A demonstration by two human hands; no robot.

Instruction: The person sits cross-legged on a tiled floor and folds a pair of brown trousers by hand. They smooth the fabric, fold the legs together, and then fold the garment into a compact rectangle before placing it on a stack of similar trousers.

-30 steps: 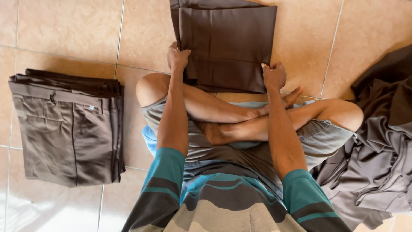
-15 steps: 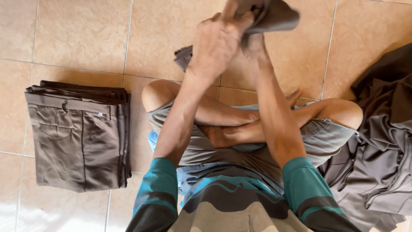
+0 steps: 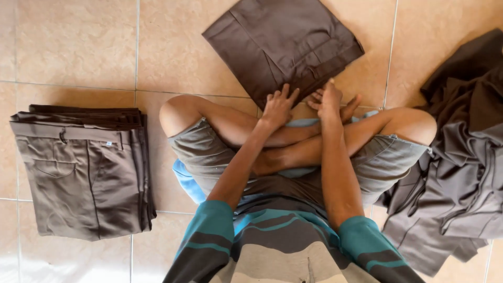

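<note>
A folded dark brown garment (image 3: 283, 44) lies tilted on the tiled floor in front of my crossed legs. My left hand (image 3: 277, 107) rests at its near edge with the fingers spread and holds nothing. Just to its right, my right hand (image 3: 327, 99) lies flat with its fingertips touching the same edge, and I see no grip on the cloth. Both forearms reach forward over my shins.
A neat stack of folded brown trousers (image 3: 84, 167) sits on the floor at my left. A loose heap of unfolded brown and grey garments (image 3: 456, 157) lies at my right, against my knee. Beige floor tiles (image 3: 73, 47) surround everything.
Both hands gripped the folded garment and lifted it off the floor; now it lies on the floor again, turned at an angle, and the hands have come down to its near edge.
</note>
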